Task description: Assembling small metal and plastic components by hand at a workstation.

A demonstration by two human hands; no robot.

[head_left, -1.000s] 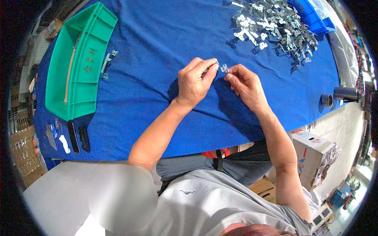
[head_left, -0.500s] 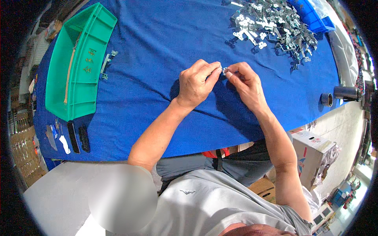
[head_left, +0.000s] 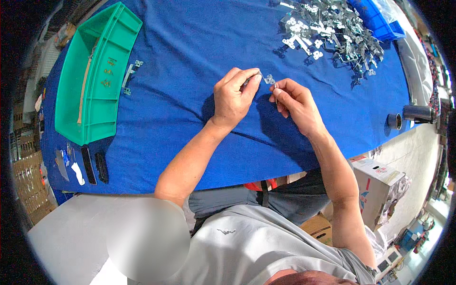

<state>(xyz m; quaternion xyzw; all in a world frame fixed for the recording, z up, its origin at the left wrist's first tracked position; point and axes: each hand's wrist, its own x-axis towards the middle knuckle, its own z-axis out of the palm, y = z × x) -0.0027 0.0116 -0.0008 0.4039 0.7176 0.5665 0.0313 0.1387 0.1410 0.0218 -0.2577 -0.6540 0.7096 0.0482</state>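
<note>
Over the middle of the blue cloth my two hands are held close together. My left hand (head_left: pixel 232 97) is closed in a pinch on a small metal bracket (head_left: pixel 269 79), whose holed, shiny end sticks out past the fingertips toward the right. Thumb and forefinger of my right hand (head_left: pixel 298 104) pinch a thin metal piece (head_left: pixel 276 89), seen nearly edge-on just beside the bracket's end. Whether the two pieces touch I cannot tell. Beyond, at the far right, lies a heap of similar metal brackets (head_left: pixel 327 35).
A green plastic bin (head_left: pixel 110 57) stands at left, with an assembled-looking metal bracket (head_left: pixel 127 78) beside it. Two black objects (head_left: pixel 88 165) lie at the near left. A blue bin (head_left: pixel 387 29) borders the heap. Near the right edge stands a dark cylinder (head_left: pixel 394 121); a carton (head_left: pixel 375 175) is below.
My fingertips have moved apart, the left hand slightly left. The bracket's holed end now shows between them, and the right hand's thin piece has come into sight.
</note>
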